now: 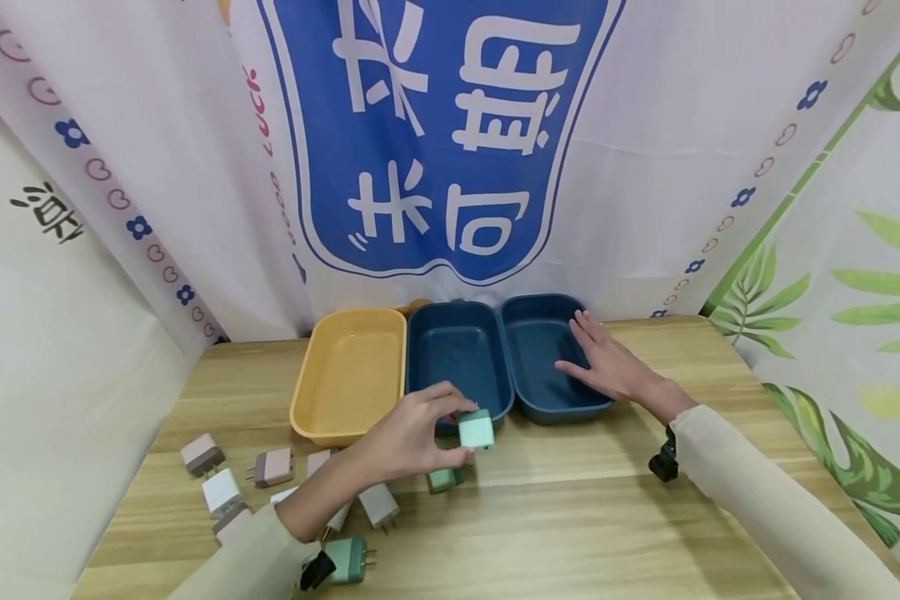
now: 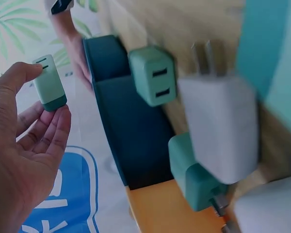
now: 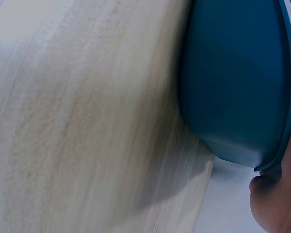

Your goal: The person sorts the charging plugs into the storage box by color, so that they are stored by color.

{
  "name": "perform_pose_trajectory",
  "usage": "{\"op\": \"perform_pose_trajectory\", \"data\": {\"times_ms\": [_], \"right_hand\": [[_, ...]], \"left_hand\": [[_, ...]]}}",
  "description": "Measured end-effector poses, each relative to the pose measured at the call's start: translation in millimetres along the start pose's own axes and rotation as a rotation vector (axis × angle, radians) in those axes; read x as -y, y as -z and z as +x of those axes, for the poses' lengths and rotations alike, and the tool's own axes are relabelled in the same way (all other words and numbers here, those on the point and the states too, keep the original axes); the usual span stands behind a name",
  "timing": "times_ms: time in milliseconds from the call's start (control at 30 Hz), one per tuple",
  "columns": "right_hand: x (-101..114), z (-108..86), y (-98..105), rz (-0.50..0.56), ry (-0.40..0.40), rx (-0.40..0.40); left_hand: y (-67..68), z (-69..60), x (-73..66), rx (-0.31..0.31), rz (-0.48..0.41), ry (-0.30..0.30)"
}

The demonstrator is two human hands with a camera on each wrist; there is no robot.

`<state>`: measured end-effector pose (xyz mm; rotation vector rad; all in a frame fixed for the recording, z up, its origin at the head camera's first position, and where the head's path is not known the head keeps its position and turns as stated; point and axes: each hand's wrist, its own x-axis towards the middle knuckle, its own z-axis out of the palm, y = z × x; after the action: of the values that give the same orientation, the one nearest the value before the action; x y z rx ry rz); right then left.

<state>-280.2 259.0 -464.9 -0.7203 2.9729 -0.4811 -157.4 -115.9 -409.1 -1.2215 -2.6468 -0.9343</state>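
My left hand (image 1: 412, 437) pinches a two-tone green USB wall charger (image 1: 477, 428) between thumb and fingers, above the table by the front of the middle blue bin (image 1: 457, 333). In the left wrist view, the held charger (image 2: 51, 83) shows two port slots, and its darker end points down. My right hand (image 1: 607, 362) lies over the right rim of another blue bin (image 1: 543, 346), fingers extended and spread. A green charger (image 1: 442, 480) lies on the table just below the left hand.
Left of the blue bins stands a yellow bin (image 1: 348, 379). Several pink, white and green chargers lie at the front left, including a pink one (image 1: 273, 467) and a green one (image 1: 347, 560); the left forearm hides some. A printed curtain (image 1: 645, 208) hangs behind the table.
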Motion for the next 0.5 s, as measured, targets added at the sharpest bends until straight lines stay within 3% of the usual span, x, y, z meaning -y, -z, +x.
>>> {"op": "perform_pose_trajectory", "data": {"times_ms": [267, 500], "right_hand": [[-0.2, -1.6, -0.1, 0.009, 0.001, 0.003], [0.3, -1.3, 0.4, 0.007, 0.002, 0.005]], "left_hand": [[6.8, 18.7, 14.9, -0.049, 0.065, 0.019], [7.8, 30.0, 28.3, -0.07, 0.106, 0.073]]}}
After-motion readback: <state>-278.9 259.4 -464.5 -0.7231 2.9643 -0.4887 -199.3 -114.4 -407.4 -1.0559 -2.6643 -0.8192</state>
